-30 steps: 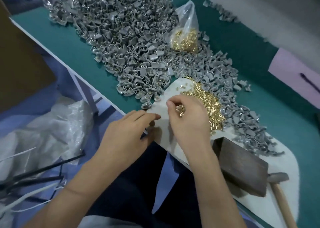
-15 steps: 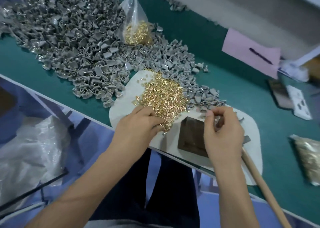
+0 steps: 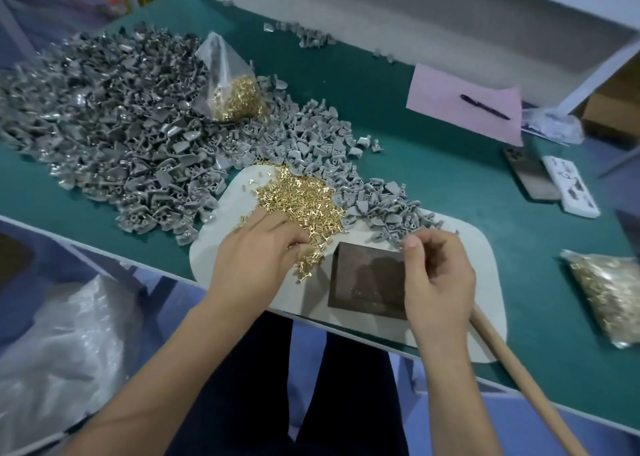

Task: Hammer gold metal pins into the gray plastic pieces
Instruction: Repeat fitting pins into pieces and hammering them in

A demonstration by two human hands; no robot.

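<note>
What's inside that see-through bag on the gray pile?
The clear plastic bag holds gold metal pins, heaped at its bottom. Whatever lies beneath that heap is hidden.

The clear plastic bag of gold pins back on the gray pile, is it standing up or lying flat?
Standing up: the clear plastic bag rises to a peak, gold pins settled in its bottom.

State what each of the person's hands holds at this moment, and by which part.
The left hand rests fingers-down in the gold pins; whether it pinches one cannot be told. The right hand has its fingers curled by the gray plastic pieces; any hold is hidden.
</note>
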